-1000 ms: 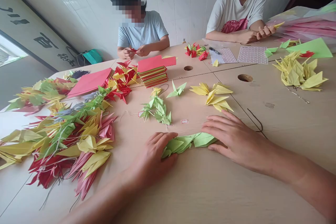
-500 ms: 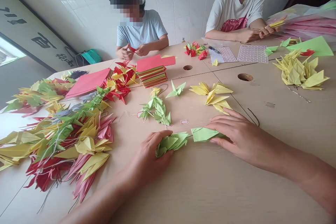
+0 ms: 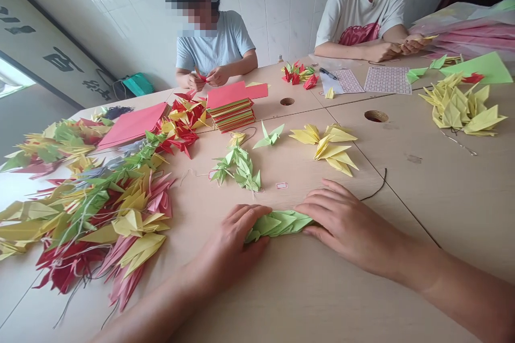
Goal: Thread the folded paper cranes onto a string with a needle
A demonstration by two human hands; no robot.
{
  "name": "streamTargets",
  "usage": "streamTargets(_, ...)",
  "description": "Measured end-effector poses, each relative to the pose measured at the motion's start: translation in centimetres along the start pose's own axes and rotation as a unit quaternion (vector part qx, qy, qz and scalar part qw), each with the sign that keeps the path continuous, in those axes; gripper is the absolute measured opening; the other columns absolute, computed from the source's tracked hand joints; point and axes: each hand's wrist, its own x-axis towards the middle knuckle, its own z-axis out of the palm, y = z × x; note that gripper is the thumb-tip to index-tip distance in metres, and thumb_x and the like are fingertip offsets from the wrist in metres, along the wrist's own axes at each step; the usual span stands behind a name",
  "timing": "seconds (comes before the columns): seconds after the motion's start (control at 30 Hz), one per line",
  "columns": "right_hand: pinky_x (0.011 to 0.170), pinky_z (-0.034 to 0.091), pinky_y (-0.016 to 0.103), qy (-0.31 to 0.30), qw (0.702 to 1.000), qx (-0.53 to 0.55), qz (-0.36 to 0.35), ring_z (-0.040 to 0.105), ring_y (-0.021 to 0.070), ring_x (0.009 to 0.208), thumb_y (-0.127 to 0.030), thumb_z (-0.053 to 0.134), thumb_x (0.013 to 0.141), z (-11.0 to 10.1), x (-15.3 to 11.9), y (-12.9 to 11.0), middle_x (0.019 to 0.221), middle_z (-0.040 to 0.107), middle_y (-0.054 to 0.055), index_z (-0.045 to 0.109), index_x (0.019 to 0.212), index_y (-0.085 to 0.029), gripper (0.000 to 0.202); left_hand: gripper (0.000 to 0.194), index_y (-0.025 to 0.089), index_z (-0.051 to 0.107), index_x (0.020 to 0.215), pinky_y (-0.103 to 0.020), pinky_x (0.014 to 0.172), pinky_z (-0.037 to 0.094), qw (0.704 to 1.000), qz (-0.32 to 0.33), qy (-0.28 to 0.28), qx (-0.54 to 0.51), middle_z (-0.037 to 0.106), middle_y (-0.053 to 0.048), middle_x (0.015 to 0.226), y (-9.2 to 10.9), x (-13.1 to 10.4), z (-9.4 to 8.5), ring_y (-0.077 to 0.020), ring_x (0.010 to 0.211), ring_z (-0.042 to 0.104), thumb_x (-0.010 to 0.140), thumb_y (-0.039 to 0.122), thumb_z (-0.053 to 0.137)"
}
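Note:
A row of green folded paper cranes, pressed closely together, lies on the table between my hands. My left hand is closed around the row's left end, thumb and fingers on either side. At the other end my right hand grips the cranes, its fingers hiding that end. A dark cord runs out from behind my right hand toward the back right. Just beyond my hands lie a curved string of green cranes, a single green crane and several yellow cranes.
Heaped strings of coloured cranes fill the left side. Stacked paper stands farther back, near red sheets. A yellow crane bunch with a wire needle lies right, near a table hole. Two people sit opposite, folding paper.
My right hand has moved left and slightly down, closing the gap between the green cranes. The cord now shows longer behind it. Across the table, the people's hands have shifted slightly.

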Motion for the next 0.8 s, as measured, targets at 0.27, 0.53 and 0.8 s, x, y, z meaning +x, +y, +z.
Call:
streamTargets(0.27, 0.102, 0.036, 0.06, -0.019, 0.996, -0.072, 0.041, 0.055, 0.0306, 0.12, -0.033, 0.064, 0.081, -2.1, -1.9, 4.1, 0.123, 0.065, 0.005, 0.061, 0.122, -0.028, 0.041, 0.046, 0.025, 0.051, 0.124, -0.037, 0.093, 0.052, 1.0, -0.005, 0.003, 0.009, 0.067, -0.005, 0.112, -0.1, 0.0, 0.1, -0.0213, 0.108, 0.06, 0.08, 0.012, 0.057)
streamTargets(0.53, 0.083, 0.052, 0.04, -0.071, 0.993, -0.049, 0.074, 0.064, 0.0242, 0.101, -0.022, 0.06, 0.083, -3.2, -1.6, 4.2, 0.108, 0.071, 0.003, 0.068, 0.106, -0.025, 0.025, 0.049, 0.026, 0.045, 0.13, -0.038, 0.096, 0.05, 0.999, -0.016, 0.005, 0.028, 0.064, -0.006, 0.122, -0.2, 0.0, 0.3, -0.0226, 0.114, 0.058, 0.084, 0.023, 0.062)
streamTargets(0.8, 0.076, 0.053, 0.038, -0.064, 0.993, -0.022, 0.095, 0.066, 0.024, 0.098, -0.024, 0.055, 0.085, -4.3, -1.7, 3.9, 0.105, 0.072, 0.002, 0.068, 0.105, -0.025, 0.024, 0.044, 0.026, 0.05, 0.127, -0.036, 0.091, 0.053, 0.999, -0.023, 0.022, 0.021, 0.066, -0.006, 0.118, -0.3, -0.1, 0.4, -0.0225, 0.108, 0.062, 0.084, 0.025, 0.061)
